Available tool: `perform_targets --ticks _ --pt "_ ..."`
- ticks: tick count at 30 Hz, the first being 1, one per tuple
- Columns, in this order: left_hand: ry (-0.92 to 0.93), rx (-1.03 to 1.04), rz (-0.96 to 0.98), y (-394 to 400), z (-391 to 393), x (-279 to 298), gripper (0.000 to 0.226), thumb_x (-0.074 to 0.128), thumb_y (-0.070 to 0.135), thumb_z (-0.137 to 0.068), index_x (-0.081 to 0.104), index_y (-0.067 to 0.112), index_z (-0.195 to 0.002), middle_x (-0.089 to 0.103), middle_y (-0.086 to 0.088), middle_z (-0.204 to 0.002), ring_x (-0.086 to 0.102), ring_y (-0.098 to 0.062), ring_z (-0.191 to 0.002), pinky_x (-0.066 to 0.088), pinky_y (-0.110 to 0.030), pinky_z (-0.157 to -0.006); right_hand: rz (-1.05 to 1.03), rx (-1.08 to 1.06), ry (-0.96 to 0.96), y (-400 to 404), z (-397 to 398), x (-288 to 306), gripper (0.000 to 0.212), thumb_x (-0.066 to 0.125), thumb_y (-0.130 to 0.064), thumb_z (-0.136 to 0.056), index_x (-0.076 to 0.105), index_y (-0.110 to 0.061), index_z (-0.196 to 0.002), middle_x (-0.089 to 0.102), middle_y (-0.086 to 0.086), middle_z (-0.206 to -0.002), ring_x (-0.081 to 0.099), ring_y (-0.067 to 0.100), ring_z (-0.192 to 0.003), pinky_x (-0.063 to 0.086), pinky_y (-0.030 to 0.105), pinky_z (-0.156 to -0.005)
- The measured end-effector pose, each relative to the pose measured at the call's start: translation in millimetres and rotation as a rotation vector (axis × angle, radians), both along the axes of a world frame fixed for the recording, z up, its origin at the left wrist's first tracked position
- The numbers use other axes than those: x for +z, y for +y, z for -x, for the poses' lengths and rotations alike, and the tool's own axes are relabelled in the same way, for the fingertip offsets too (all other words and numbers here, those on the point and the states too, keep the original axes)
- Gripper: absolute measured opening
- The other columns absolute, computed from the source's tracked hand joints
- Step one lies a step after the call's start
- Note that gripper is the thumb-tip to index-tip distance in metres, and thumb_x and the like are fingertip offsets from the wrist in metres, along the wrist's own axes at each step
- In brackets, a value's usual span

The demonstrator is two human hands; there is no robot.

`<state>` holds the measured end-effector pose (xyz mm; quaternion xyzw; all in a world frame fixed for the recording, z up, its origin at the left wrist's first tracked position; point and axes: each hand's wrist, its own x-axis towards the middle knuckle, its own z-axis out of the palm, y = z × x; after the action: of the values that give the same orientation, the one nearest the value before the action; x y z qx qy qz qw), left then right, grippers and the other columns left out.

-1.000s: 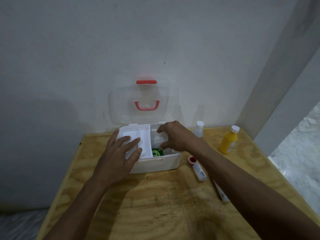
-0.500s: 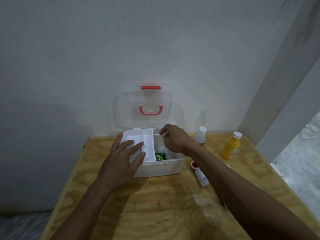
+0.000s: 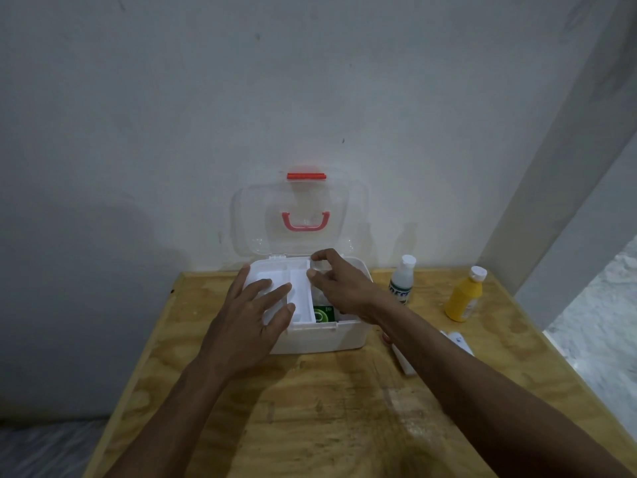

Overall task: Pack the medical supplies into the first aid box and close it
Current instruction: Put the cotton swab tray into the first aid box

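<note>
1. At the back of the worktop (image 3: 310,426), against the wall, the box (image 3: 320,336) stands open, its clear lid (image 3: 296,219) upright
2. A white tray (image 3: 296,288) covers its left half; a green pack (image 3: 324,312) lies in the right
3. Left hand (image 3: 251,319) rests flat on the tray, fingers spread
4. Right hand (image 3: 341,288) hovers over the right half, fingers curled, nothing visibly held
5. Packing seems midway: a clear bottle (image 3: 401,279), yellow bottle (image 3: 464,294) and tube (image 3: 403,360) wait outside; next comes reaching right for one

Single head-worn wide-angle view, looking forward and down, close over wooden table (image 3: 310,408), facing white wall (image 3: 172,115)
</note>
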<state>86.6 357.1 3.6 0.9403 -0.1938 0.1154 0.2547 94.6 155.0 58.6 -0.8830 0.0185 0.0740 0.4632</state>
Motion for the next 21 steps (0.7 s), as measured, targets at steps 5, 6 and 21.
perform_targets --ticks 5,6,21 --pt "-0.003 0.002 0.009 -0.6 0.0 -0.3 0.071 0.020 0.073 -0.083 0.052 0.038 -0.135 0.040 0.007 -0.151 0.011 -0.014 -0.147 0.012 -0.039 -0.116 0.004 0.049 -0.035 4.0 3.2 2.9 0.047 0.046 -0.040 -0.101 0.030 -0.033 -0.145 0.056 0.010 -0.139 0.055 0.027 -0.121 0.049 0.045 -0.102" --pt "-0.008 -0.001 0.011 -0.8 0.2 0.0 0.071 0.020 0.072 -0.083 0.053 0.037 -0.135 0.040 0.006 -0.150 0.011 -0.014 -0.148 0.012 -0.038 -0.116 0.002 0.053 -0.024 4.4 3.1 2.2 0.047 0.045 -0.040 -0.101 0.029 -0.032 -0.145 0.056 0.010 -0.138 0.055 0.028 -0.123 0.047 0.047 -0.104" --pt "-0.016 -0.007 0.012 -0.3 0.2 1.0 0.067 0.023 0.069 -0.085 0.054 0.035 -0.134 0.044 0.003 -0.148 0.015 -0.016 -0.147 0.017 -0.042 -0.117 -0.027 0.074 -0.018 4.0 6.1 1.9 0.052 0.043 -0.034 -0.103 0.019 -0.032 -0.150 0.055 0.012 -0.140 0.054 0.029 -0.124 0.045 0.043 -0.105"
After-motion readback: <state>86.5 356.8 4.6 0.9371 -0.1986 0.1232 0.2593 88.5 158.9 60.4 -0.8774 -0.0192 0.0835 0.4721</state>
